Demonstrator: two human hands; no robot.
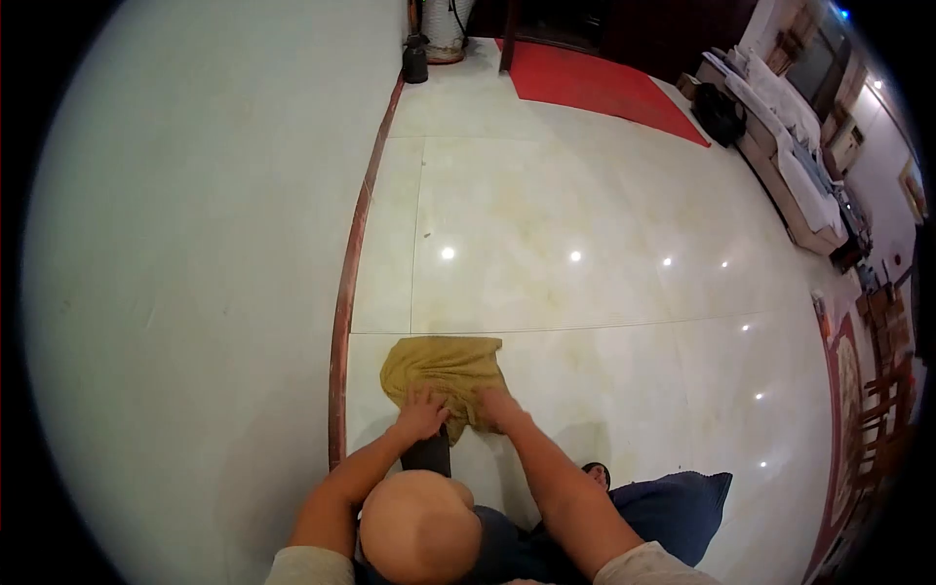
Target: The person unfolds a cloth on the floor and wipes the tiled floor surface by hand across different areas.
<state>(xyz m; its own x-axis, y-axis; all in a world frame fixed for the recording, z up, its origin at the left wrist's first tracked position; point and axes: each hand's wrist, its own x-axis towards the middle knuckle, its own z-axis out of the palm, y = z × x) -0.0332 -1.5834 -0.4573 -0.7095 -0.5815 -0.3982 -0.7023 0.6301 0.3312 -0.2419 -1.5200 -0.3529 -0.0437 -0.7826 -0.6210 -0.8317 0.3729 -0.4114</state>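
Observation:
A yellow-brown cloth [444,366] lies spread and wrinkled on the pale tiled floor, close to the wall's dark red skirting. On its lower left part rests my left hand [422,414], fingers apart and pointing forward. My right hand [495,406] is at the cloth's right edge, its fingers bent in against the fabric and partly hidden. Just below my left hand, a dark object [427,454] shows between the cloth and my bare knee [419,531].
A white wall [214,244] runs along the left. A red mat [604,93] lies by the dark doorway. At the right are a sofa [780,146] with a black bag [718,115], wooden chairs [882,400] and a patterned rug [844,419]. A white container [446,29] stands at the far wall corner.

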